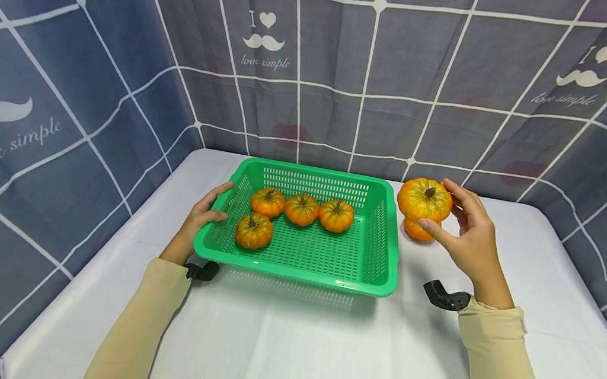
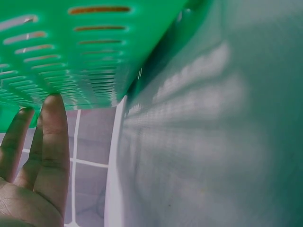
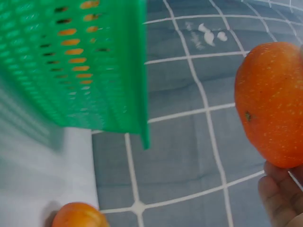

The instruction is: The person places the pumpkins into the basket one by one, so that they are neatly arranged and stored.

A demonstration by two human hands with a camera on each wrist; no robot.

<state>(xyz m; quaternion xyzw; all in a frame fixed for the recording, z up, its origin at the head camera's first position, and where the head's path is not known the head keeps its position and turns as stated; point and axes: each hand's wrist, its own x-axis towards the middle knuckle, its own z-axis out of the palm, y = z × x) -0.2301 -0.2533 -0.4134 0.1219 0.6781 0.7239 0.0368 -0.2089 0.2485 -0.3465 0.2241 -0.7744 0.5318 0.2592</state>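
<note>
My right hand (image 1: 471,238) holds a small orange pumpkin (image 1: 422,202) between thumb and fingers, right of the green plastic basket (image 1: 297,272). In the right wrist view the held pumpkin (image 3: 270,104) shows its smooth underside, apart from the basket wall (image 3: 109,94). Partly hidden below it in the head view, another pumpkin (image 1: 419,231) rests on the table. My left hand (image 1: 199,223) grips the basket's left side, thumb over the rim; its fingers (image 2: 53,142) touch the slotted outer wall in the left wrist view. Several pumpkins (image 1: 302,209) sit in the basket's left and middle.
A white cloth covers the table (image 1: 291,349). Grey-blue checked curtains (image 1: 336,49) with white lines rise behind it and on both sides. Black wrist mounts (image 1: 447,297) are worn on both arms.
</note>
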